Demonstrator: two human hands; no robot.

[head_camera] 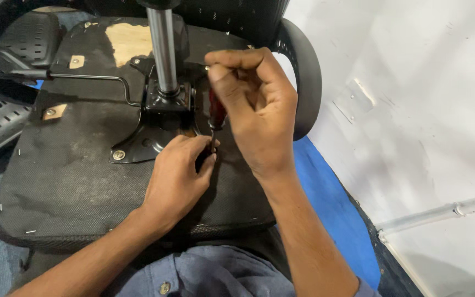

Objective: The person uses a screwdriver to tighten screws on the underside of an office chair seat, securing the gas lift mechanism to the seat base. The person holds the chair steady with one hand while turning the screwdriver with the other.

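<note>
An office chair seat (67,176) lies upside down in front of me, its black fabric underside facing up. A black metal mounting plate (144,140) with a chrome gas cylinder (163,49) is fixed at its middle. My right hand (257,104) is closed around the red handle of a screwdriver (216,113), held upright with its tip down at the plate's near edge. My left hand (180,173) rests on the seat and pinches the screwdriver's shaft near the tip. The screw under the tip is hidden by my fingers.
A silver screw (119,155) sits in the plate's left corner. A thin adjustment lever (83,77) runs left from the mechanism. Black armrests (306,77) curve at the right and upper left. A white wall (413,110) and blue floor mat (331,209) lie to the right.
</note>
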